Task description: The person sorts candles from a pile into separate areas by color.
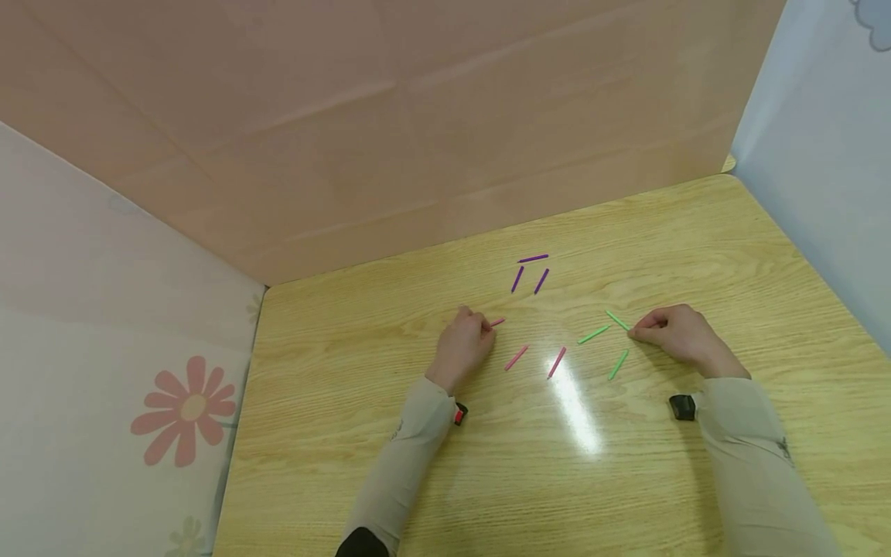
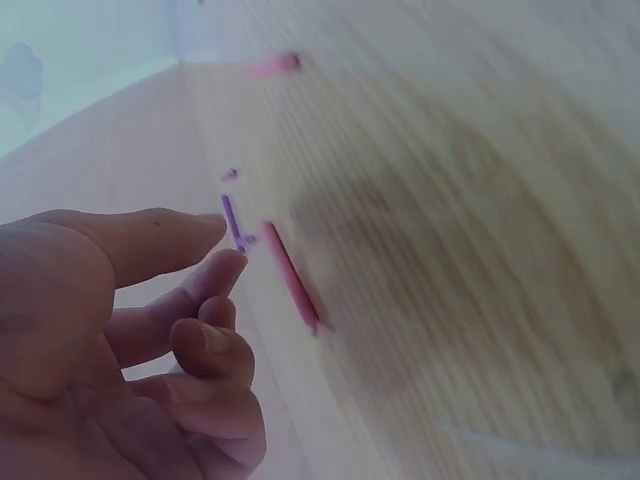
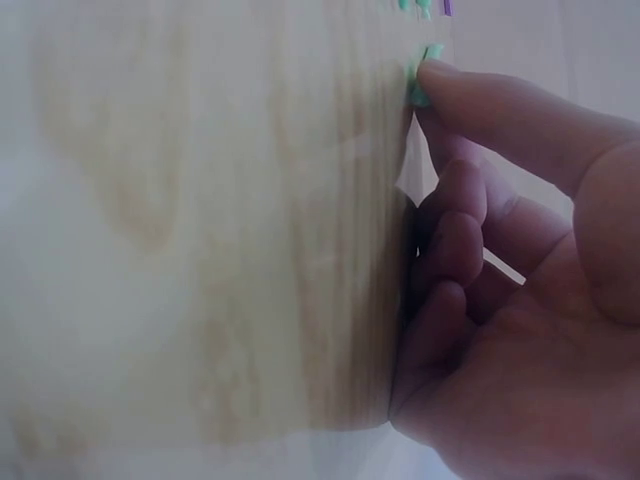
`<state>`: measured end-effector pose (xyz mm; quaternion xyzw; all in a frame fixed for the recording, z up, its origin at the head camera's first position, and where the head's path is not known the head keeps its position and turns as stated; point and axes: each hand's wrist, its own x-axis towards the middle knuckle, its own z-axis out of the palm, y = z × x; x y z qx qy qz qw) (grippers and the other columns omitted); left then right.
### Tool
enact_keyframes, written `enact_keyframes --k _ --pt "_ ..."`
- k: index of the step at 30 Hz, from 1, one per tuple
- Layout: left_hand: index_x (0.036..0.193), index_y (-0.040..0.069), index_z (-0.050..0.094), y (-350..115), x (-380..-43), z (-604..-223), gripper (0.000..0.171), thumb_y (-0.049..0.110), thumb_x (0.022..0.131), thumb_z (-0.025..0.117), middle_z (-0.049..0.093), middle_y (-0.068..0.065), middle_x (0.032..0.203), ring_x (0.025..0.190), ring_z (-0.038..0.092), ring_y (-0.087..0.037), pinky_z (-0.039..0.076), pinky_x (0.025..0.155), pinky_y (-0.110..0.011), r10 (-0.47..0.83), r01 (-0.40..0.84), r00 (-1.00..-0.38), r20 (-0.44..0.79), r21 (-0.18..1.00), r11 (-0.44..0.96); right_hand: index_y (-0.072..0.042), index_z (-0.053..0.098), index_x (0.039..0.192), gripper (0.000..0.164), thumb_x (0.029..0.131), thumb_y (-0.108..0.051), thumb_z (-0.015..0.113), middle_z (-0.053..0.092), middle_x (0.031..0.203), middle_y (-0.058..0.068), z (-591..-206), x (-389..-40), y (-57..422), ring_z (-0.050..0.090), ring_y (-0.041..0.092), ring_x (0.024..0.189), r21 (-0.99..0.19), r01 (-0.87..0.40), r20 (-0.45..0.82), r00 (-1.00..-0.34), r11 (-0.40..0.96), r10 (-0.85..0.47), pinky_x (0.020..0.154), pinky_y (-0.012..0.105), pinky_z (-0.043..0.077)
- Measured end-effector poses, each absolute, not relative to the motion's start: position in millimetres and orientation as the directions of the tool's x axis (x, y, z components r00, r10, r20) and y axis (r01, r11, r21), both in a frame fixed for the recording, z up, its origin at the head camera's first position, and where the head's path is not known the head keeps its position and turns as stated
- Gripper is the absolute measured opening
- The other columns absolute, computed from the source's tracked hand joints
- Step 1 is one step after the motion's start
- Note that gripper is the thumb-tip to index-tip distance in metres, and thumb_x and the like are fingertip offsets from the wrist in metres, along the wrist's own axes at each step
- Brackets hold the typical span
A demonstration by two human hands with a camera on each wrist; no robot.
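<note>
My left hand [image 1: 461, 350] is low over the table with bent fingers, a thin pink stick [image 1: 497, 322] jutting from its fingertips. In the left wrist view the fingers hide that hold; a second pink stick [image 2: 290, 275] lies beside them, one end tapered. A third pink stick [image 1: 556, 363] lies to the right. At the right, my right hand [image 1: 682, 334] pinches the end of a green stick [image 1: 616, 319] between thumb and forefinger. Two more green sticks lie near it, one to the left [image 1: 593, 335] and one below [image 1: 618, 364].
Farther back on the wooden table [image 1: 334, 433] lie three purple sticks, one crosswise [image 1: 534, 258] behind two slanted ones. A brown sheet [image 1: 418, 139] rises along the table's back edge. Pale walls stand at both sides, with a pink flower [image 1: 192, 408] on the left one.
</note>
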<state>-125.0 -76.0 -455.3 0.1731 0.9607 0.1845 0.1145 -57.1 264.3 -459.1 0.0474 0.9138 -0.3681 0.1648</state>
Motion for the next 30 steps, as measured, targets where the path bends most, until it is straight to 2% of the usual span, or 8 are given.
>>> enact_keyframes --k 5,9,15,19,24,30 --pt "0.095 0.008 0.071 -71.0 -115.6 -451.2 0.019 0.024 0.092 0.061 0.056 -0.003 0.091 0.067 0.049 -0.011 0.042 0.057 -0.021 0.421 0.318 -0.889 -0.179 0.418 0.851 -0.002 0.069 0.100 0.039 0.094 -0.039 0.060 0.067 0.104 0.016 -460.0 -56.8 265.0 0.057 0.026 0.094 -0.661 0.209 -0.339 -0.940 0.720 -0.039 0.075 0.034 0.041" --pt "0.092 0.009 0.073 -67.8 -108.4 -450.1 0.019 0.025 0.090 0.063 0.057 -0.002 0.090 0.066 0.051 -0.010 0.042 0.057 -0.021 0.447 0.328 -0.870 -0.209 0.432 0.840 -0.002 0.070 0.100 0.038 0.093 -0.039 0.061 0.068 0.104 0.016 -460.3 -56.9 264.3 0.057 0.025 0.093 -0.659 0.211 -0.337 -0.941 0.722 -0.033 0.075 0.032 0.041" --pt "0.091 0.009 0.072 -64.1 -100.7 -451.5 0.023 0.031 0.089 0.067 0.060 -0.002 0.094 0.075 0.053 -0.009 0.045 0.064 -0.022 0.451 0.310 -0.850 -0.271 0.435 0.846 -0.003 0.069 0.100 0.039 0.093 -0.040 0.060 0.068 0.103 0.016 -460.3 -57.1 265.0 0.057 0.025 0.092 -0.656 0.211 -0.338 -0.941 0.724 -0.031 0.075 0.032 0.040" --pt "0.091 0.009 0.072 -63.0 -95.4 -451.1 0.024 0.033 0.087 0.069 0.060 -0.001 0.094 0.072 0.052 -0.010 0.044 0.062 -0.023 0.453 0.303 -0.835 -0.313 0.425 0.853 -0.002 0.069 0.100 0.040 0.093 -0.041 0.060 0.067 0.103 0.016 -460.1 -57.0 265.3 0.057 0.025 0.092 -0.656 0.213 -0.339 -0.940 0.724 -0.030 0.074 0.032 0.040" --pt "0.089 0.008 0.073 -62.4 -89.6 -450.4 0.022 0.029 0.086 0.069 0.059 -0.002 0.091 0.070 0.050 -0.011 0.041 0.059 -0.023 0.453 0.324 -0.837 -0.307 0.388 0.863 -0.002 0.069 0.100 0.040 0.093 -0.040 0.060 0.067 0.103 0.016 -459.8 -56.9 264.9 0.057 0.025 0.092 -0.656 0.211 -0.336 -0.942 0.724 -0.030 0.074 0.033 0.041" --pt "0.089 0.008 0.073 -62.2 -87.2 -449.9 0.020 0.028 0.086 0.070 0.057 -0.002 0.089 0.069 0.049 -0.012 0.040 0.058 -0.025 0.425 0.293 -0.842 -0.332 0.380 0.877 -0.002 0.069 0.100 0.040 0.094 -0.041 0.060 0.067 0.104 0.017 -459.0 -56.8 264.9 0.057 0.026 0.093 -0.657 0.215 -0.340 -0.940 0.722 -0.030 0.074 0.033 0.041"
